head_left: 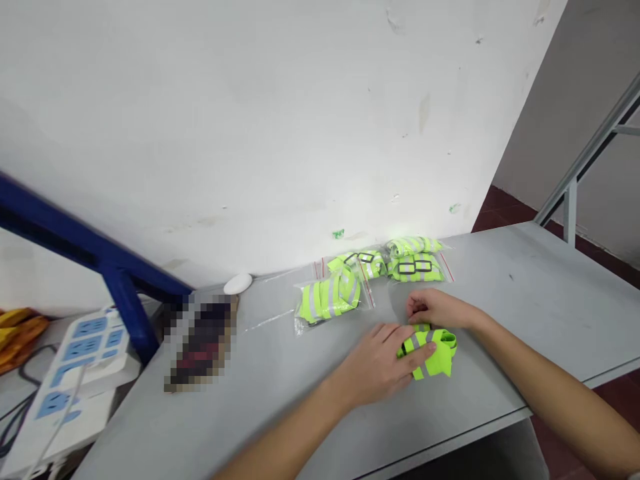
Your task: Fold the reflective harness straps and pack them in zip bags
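A neon yellow-green reflective strap [440, 355] with grey stripes lies bundled and folded on the grey table. My left hand [379, 365] is closed around its left side, with the fingers laid over the top. At the far edge of the same bundle my right hand [441, 309] is curled, its fingertips drawn together where the strap runs under them. The part inside those fingers is mostly hidden. Just beyond my hands lie similar straps in clear zip bags: a front bag [330, 298], a bag behind it [371, 263] and stacked bags [417, 267] on the right.
The grey table [545, 300] meets a white wall [300, 133]. A blue metal beam [131, 310] stands at the left, beside a white power strip [75, 373]. A white round object [238, 284] and a pixelated item [203, 347] lie on the table's left part.
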